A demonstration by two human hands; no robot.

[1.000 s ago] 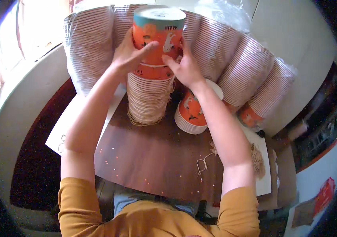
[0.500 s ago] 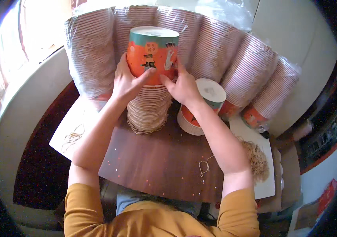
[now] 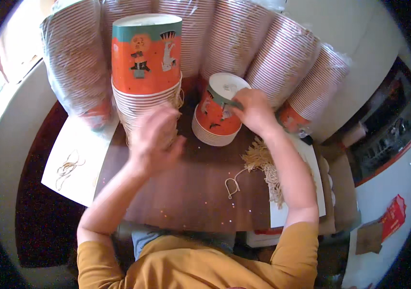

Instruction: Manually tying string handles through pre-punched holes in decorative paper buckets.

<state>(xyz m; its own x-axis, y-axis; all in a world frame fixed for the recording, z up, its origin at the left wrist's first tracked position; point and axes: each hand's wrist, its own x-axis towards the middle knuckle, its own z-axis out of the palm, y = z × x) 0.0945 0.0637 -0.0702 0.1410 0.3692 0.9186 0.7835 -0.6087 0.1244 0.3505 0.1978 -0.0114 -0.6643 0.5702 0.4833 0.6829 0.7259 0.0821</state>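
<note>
A tall stack of upside-down paper buckets [image 3: 146, 60] stands left of the middle, its top one orange and green with printed figures. Beige cord loops show around its lower rims. My left hand [image 3: 155, 139], blurred by motion, is in front of that stack with thumb and fingers apart, holding nothing visible. To the right is a shorter stack of inverted paper buckets [image 3: 219, 118]. My right hand [image 3: 256, 111] has its fingers closed at the green upper edge of this stack's top bucket; some fingertips are hidden.
Several plastic-wrapped bucket stacks [image 3: 237, 36] line the back of the brown table [image 3: 167, 192]. A bundle of beige cords [image 3: 274, 185] lies at the right by a white sheet. Loose cords [image 3: 69, 167] rest on another white sheet at the left.
Both hands have let go of the tall stack's top bucket. My right hand has moved to the shorter stack; my left has come down and nearer. The view has shifted right.
</note>
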